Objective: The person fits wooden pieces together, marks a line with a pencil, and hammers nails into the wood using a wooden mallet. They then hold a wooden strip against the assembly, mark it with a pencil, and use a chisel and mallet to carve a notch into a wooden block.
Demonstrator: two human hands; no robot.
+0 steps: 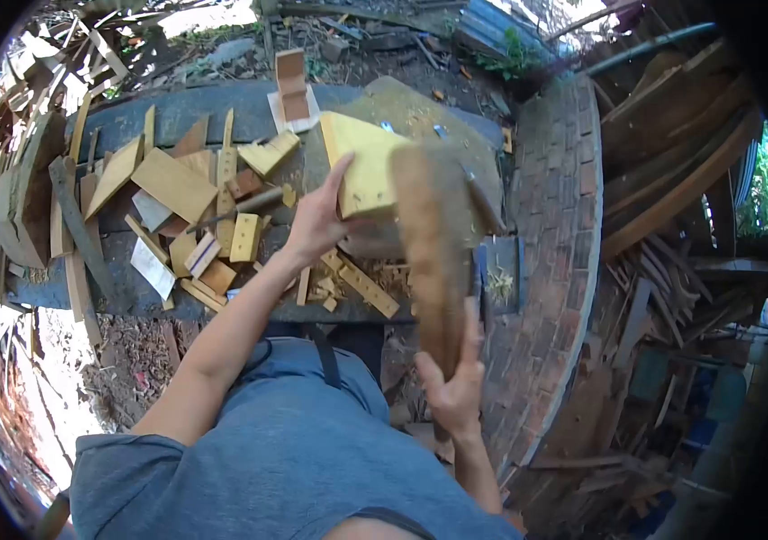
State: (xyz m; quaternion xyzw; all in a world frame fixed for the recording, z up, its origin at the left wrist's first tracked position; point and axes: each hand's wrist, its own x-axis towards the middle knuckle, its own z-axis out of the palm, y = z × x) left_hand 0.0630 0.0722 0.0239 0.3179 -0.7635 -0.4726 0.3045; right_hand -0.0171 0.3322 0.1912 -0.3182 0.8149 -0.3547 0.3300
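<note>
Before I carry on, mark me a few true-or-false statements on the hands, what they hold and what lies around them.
1. The left hand holds the yellow block. True.
2. The right hand is empty. False: it grips a wooden club.
3. The club looks blurred. True.
4. The bricks are to the left of the yellow block. False: they are to its right.
5. The small block with holes is in the right hand. False: it lies among the scraps, left of the yellow block.
</note>
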